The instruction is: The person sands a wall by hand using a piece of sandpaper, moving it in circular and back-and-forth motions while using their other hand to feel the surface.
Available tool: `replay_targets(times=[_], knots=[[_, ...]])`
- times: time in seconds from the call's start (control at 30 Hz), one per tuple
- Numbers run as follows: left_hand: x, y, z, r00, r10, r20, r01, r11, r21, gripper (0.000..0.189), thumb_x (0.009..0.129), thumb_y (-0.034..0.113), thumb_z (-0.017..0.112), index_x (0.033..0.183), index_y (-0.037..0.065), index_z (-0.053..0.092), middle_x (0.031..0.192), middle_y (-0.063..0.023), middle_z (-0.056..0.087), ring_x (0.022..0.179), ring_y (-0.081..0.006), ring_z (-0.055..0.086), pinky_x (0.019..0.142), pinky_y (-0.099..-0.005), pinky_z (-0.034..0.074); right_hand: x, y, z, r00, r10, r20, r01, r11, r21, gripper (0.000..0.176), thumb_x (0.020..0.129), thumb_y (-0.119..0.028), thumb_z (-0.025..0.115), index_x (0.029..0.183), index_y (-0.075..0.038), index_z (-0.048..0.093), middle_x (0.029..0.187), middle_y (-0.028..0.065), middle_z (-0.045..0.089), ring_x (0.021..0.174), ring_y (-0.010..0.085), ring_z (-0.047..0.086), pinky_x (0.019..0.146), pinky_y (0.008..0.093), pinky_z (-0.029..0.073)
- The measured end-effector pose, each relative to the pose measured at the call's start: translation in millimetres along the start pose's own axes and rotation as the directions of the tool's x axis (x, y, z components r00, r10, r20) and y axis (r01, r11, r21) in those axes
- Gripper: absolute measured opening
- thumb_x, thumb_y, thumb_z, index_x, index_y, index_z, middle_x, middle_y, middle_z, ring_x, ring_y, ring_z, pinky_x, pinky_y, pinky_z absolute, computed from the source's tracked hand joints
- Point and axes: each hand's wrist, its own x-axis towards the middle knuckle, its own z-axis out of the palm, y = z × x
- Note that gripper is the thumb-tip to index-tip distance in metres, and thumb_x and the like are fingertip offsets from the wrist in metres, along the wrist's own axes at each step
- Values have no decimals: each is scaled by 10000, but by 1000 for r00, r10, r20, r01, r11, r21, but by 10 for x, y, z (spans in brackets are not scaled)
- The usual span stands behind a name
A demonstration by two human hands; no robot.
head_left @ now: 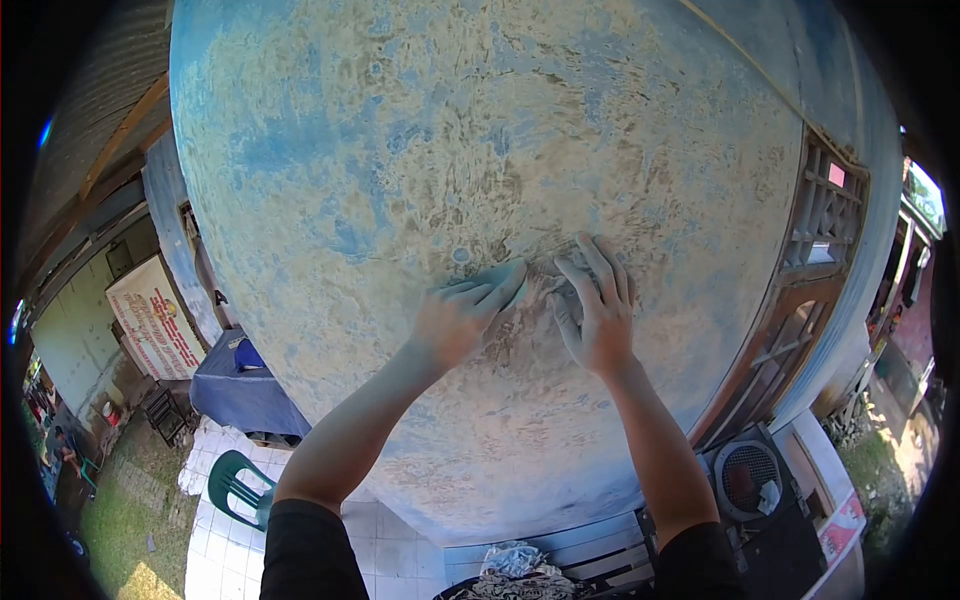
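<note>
Against the patchy wall (330, 160), left fingers (480, 292) bunch, grip unclear, while right fingers (599, 270) spread; the banner's (152, 318) red lettering is illegible.

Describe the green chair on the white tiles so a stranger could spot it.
Start at the large, weathered blue-and-beige wall and go past its lower left edge to the white tiled floor. Just below a table draped in dark blue stands the green plastic chair, set apart from it by a rounded, slatted back.
</note>
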Motion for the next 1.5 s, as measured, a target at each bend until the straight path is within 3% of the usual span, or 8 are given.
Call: replay_targets(times=[0.1, 0.2, 0.47, 0.8, 1.13, 1.2, 1.3, 1.5], knots=[[337, 136, 63, 976, 54, -212, -127, 930, -344, 482, 917, 113, 758, 1392, 66, 690, 925, -121, 768, 854, -280, 773, 709, -368, 608, -19, -25, -127, 996, 87, -37, -80, 984, 156, 430, 933, -87, 729, 1355, -95, 652, 1451, 147, 612, 1360, 360, 562, 1125, 474, 422], [591, 351, -48, 997, -64, -38, 24, 767, -641, 331, 963, 132, 751, 1272, 17, 725, 906, -129, 739, 753, -254, 720, 659, -350, 548, -16, -197, -402, 895, 420, 148, -430, 728, 533, 344, 964, -60, 706, 1306, -47, 669, 1266, 147, 704, 1191, 290, 663, 1026, 388, 484], [958, 650, 432, 902, 72, 425, 364, 400, -841, 355, 969, 293, 784, 1079, -24, 670, 904, -109, 717, 755, -139, 635, 682, -340, 506, -504, 34, -858, 692, 577, 434, -703, 403, 586, 181, 1015, -84, 692, 1145, 41, 702, 1023, 77, 752, 950, 113, 660, 863, 298, 511], [1249, 1144, 867, 927, 272, 259, 7, 676, -736, 493, 978, 464, 737, 1062, -14, 649, 910, -206, 711, 847, -327, 712, 720, -412, 545, -870, 289, -1122, 570, 788, 232, -525, 133, 840, 247, 1044, -81, 665, 1254, 47, 695, 1119, 67, 734, 1007, 95, 649, 884, 256, 494], [1322, 1443, 1360, 916, 393, -81, -400, 883, -247, 208, 939, 282, 735, 918, 80, 688, 862, -41, 681, 859, -197, 679, 633, -345, 560, -1176, 1098, -1191, 500, 856, -132, -552, 433, 713, 308, 1056, -45, 625, 1337, 73, 670, 1075, 51, 701, 887, 106, 612, 777, 266, 487], [1358, 1463, 1400, 894, 432, -116, -447, 869, -212, 167, 917, 248, 742, 913, 90, 687, 874, -26, 674, 870, -188, 664, 642, -333, 558, -1166, 1239, -1224, 658, 712, -245, -684, 701, 200, 325, 1021, 15, 607, 1334, 52, 689, 920, 80, 629, 741, 151, 534, 679, 305, 459], [1389, 1482, 1441, 865, 493, -91, -501, 852, -150, 139, 887, 216, 743, 903, 93, 680, 884, -27, 645, 888, -191, 631, 712, -327, 559, -1242, 1456, -958, 773, 555, -308, -559, 825, 83, 399, 985, 65, 612, 1373, 11, 685, 807, 90, 496, 686, 164, 442, 651, 299, 369], [1472, 1478, 1420, 814, 579, 44, -564, 806, -180, 137, 841, 203, 749, 872, 104, 659, 867, -26, 610, 910, -211, 619, 836, -352, 528, -1435, 1725, -508, 859, 454, -234, -480, 875, -63, 442, 935, -61, 697, 1360, -170, 752, 1271, 174, 580, 1160, 390, 502, 1052, 508, 378]])
